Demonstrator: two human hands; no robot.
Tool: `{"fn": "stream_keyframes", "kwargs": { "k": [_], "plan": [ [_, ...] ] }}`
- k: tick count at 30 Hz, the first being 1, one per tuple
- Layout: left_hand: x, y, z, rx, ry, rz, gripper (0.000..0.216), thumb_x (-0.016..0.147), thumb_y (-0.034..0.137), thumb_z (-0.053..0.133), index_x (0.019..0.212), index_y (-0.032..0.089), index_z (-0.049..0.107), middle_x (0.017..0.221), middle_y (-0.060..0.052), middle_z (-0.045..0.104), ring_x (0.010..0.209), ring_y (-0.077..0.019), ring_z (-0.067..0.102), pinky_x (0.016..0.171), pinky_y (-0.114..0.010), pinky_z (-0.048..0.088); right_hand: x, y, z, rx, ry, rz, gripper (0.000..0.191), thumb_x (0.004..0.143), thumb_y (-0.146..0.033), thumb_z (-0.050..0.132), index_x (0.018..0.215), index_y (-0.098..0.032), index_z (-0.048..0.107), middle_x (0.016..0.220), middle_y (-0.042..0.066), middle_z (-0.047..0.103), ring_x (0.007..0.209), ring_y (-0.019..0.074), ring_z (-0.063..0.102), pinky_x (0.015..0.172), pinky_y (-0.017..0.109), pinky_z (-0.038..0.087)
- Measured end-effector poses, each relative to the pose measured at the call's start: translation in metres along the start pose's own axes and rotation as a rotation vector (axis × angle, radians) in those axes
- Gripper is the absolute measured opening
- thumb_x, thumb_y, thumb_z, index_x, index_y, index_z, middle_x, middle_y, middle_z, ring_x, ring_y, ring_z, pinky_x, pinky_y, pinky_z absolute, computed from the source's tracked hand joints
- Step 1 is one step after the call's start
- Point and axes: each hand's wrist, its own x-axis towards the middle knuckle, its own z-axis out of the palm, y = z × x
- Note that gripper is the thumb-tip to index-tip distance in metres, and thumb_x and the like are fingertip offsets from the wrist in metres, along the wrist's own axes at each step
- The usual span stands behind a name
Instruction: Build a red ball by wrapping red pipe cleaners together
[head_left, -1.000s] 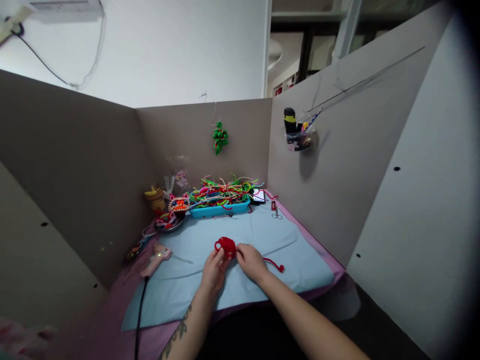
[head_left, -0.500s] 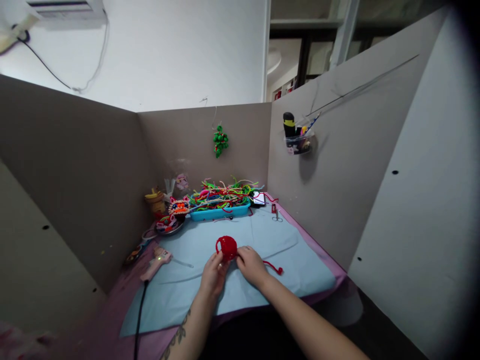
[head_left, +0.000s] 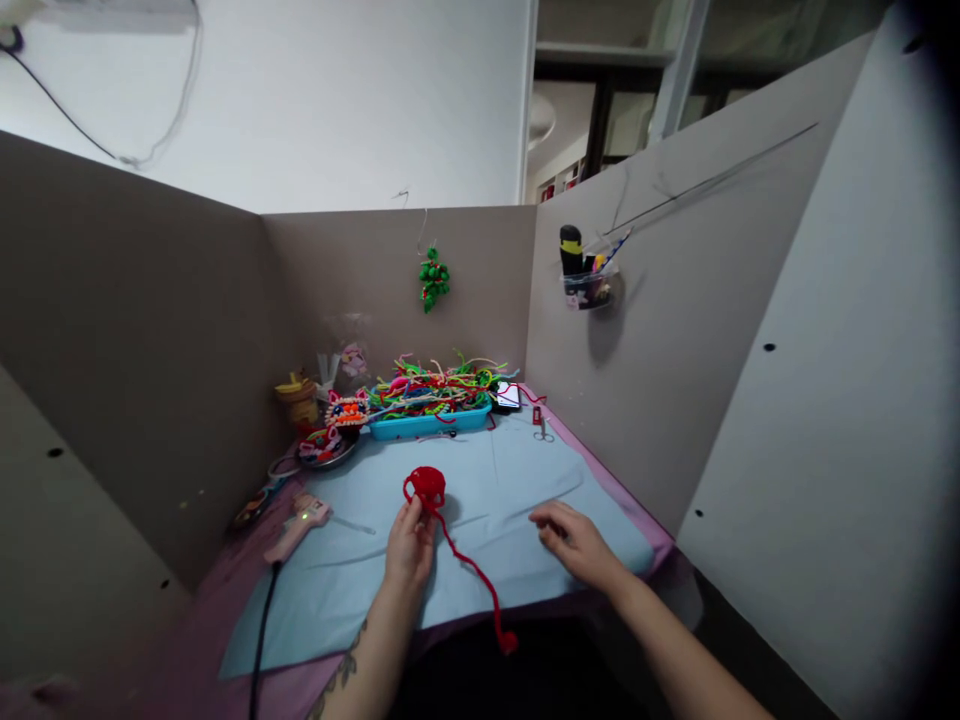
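My left hand [head_left: 409,540] is closed on a red pipe-cleaner ball [head_left: 425,488], holding it a little above the light blue cloth [head_left: 517,480]. A long red pipe-cleaner tail [head_left: 480,585] trails down from the ball toward the front edge and ends in a small curl. My right hand [head_left: 571,538] is off to the right, over the cloth, fingers loosely curled with nothing visible in them.
A blue tray of several coloured pipe cleaners [head_left: 427,395] sits at the back, small scissors [head_left: 540,425] and a phone [head_left: 508,396] to its right. A pink glue gun [head_left: 298,520] with a black cord lies at left. Cardboard walls enclose the desk.
My right hand let go of the red ball and moved right. The left hand keeps the ball, and the red tail now hangs free toward the front edge.
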Motion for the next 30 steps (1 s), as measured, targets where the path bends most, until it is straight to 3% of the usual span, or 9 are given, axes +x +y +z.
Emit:
{"fn": "stream_keyframes", "kwargs": {
  "k": [3,7,13,16,21,25,28,30],
  "plan": [
    [0.0,0.0,0.001,0.001,0.009,0.005,0.008,0.079,0.009,0.065,0.077,0.015,0.068,0.075,-0.002,0.073,0.066,-0.0105,0.069,0.065,-0.019,0.055,-0.016,-0.018,0.003,0.126,-0.203,-0.024,0.048,0.083,-0.06,0.052,0.113,-0.023,0.058,0.093,0.005,0.06,0.072,0.0174,0.055,0.067,0.029,0.046],
    [0.0,0.001,0.001,0.019,-0.007,0.009,0.006,0.078,0.011,0.067,0.079,0.016,0.068,0.078,-0.002,0.074,0.069,-0.0108,0.069,0.066,-0.019,0.055,-0.023,-0.041,0.017,0.135,-0.404,-0.002,0.066,0.073,-0.049,0.071,0.132,-0.03,0.048,0.097,0.003,0.062,0.079,0.0176,0.057,0.072,0.028,0.046],
    [0.001,0.002,0.0,0.007,0.002,-0.023,0.011,0.081,0.01,0.063,0.086,0.018,0.068,0.084,-0.004,0.075,0.076,-0.0132,0.071,0.069,-0.021,0.056,-0.019,-0.045,0.036,-0.083,-0.38,0.006,0.046,0.072,-0.025,0.067,0.117,-0.027,0.058,0.101,0.005,0.062,0.088,0.0216,0.058,0.076,0.03,0.044],
    [0.001,0.002,0.0,-0.014,-0.028,-0.037,0.011,0.082,0.011,0.061,0.087,0.018,0.067,0.088,-0.006,0.075,0.082,-0.0159,0.072,0.072,-0.024,0.057,-0.025,-0.046,0.043,-0.078,-0.374,0.068,0.049,0.072,-0.02,0.063,0.121,-0.027,0.056,0.095,0.004,0.065,0.083,0.021,0.059,0.074,0.029,0.043],
    [0.0,0.002,-0.001,-0.047,-0.051,-0.059,0.009,0.083,0.012,0.06,0.082,0.018,0.066,0.087,-0.008,0.075,0.084,-0.0171,0.072,0.077,-0.027,0.057,-0.034,-0.05,0.058,0.11,-0.331,0.139,0.077,0.071,-0.018,0.063,0.141,-0.031,0.033,0.09,0.001,0.062,0.065,0.0148,0.055,0.062,0.026,0.043],
    [-0.001,0.003,-0.001,-0.031,-0.051,-0.073,0.011,0.085,0.012,0.058,0.084,0.018,0.067,0.086,-0.008,0.075,0.085,-0.0168,0.072,0.08,-0.028,0.056,-0.025,-0.05,0.068,0.306,-0.098,0.142,0.08,0.078,-0.031,0.06,0.146,-0.028,0.018,0.084,-0.001,0.057,0.065,0.0143,0.054,0.062,0.026,0.044],
    [-0.002,0.004,-0.001,-0.029,-0.042,-0.078,0.012,0.085,0.011,0.057,0.085,0.019,0.066,0.087,-0.007,0.074,0.085,-0.0165,0.072,0.08,-0.029,0.056,-0.01,-0.041,0.063,0.365,0.133,0.286,0.068,0.084,-0.045,0.049,0.142,-0.021,0.023,0.068,-0.004,0.05,0.058,0.0156,0.051,0.057,0.027,0.042],
    [-0.003,0.005,0.0,-0.035,-0.03,-0.074,0.012,0.085,0.011,0.056,0.086,0.018,0.066,0.086,-0.007,0.074,0.083,-0.0161,0.072,0.079,-0.029,0.056,0.0,-0.032,0.053,0.262,0.171,0.395,0.06,0.085,-0.048,0.045,0.135,-0.017,0.033,0.063,-0.005,0.046,0.054,0.0165,0.05,0.055,0.027,0.04]
  ]
}}
